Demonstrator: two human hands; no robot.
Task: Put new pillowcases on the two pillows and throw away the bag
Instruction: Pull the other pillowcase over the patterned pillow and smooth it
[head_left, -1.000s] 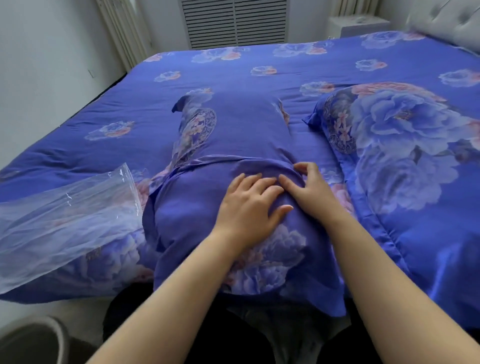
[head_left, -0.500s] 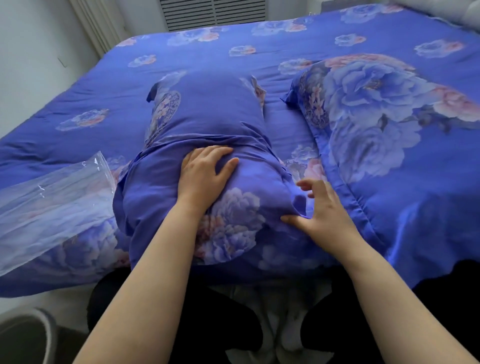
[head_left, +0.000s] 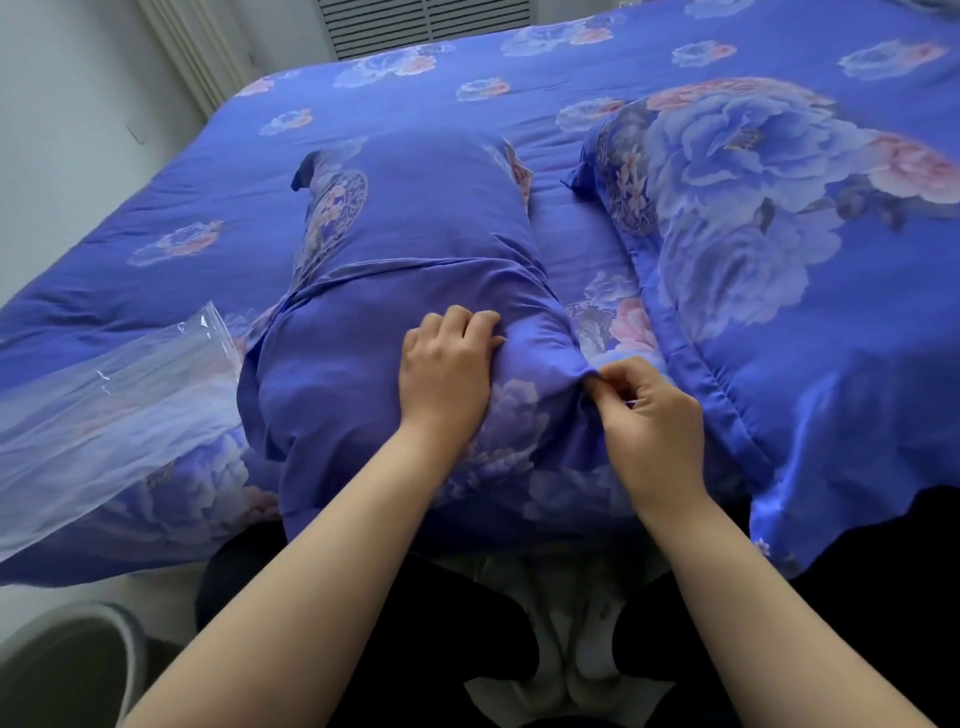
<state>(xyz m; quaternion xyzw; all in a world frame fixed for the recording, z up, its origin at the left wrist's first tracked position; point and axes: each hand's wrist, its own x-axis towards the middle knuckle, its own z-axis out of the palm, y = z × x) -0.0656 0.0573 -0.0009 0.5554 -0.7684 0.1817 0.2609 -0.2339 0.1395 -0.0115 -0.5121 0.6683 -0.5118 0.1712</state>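
Observation:
A pillow in a blue flowered pillowcase (head_left: 415, 234) lies lengthwise on the bed in front of me. My left hand (head_left: 447, 369) rests on its near end with the fingers curled into the cloth. My right hand (head_left: 644, 410) pinches the pillowcase's right edge beside the pillow. A second pillow (head_left: 753, 218) in the same flowered cloth lies to the right. A clear plastic bag (head_left: 104, 405) lies flat on the bed's near left edge.
The blue flowered bedspread (head_left: 208, 171) covers the whole bed. A grey round bin (head_left: 67, 670) stands on the floor at the bottom left. A white wall and a radiator (head_left: 197, 47) run along the left; a slatted vent (head_left: 426, 21) is beyond the bed.
My right hand has gone from the top of the pillow to its right side and now pinches the cloth edge. My left hand's fingers have curled into the pillowcase.

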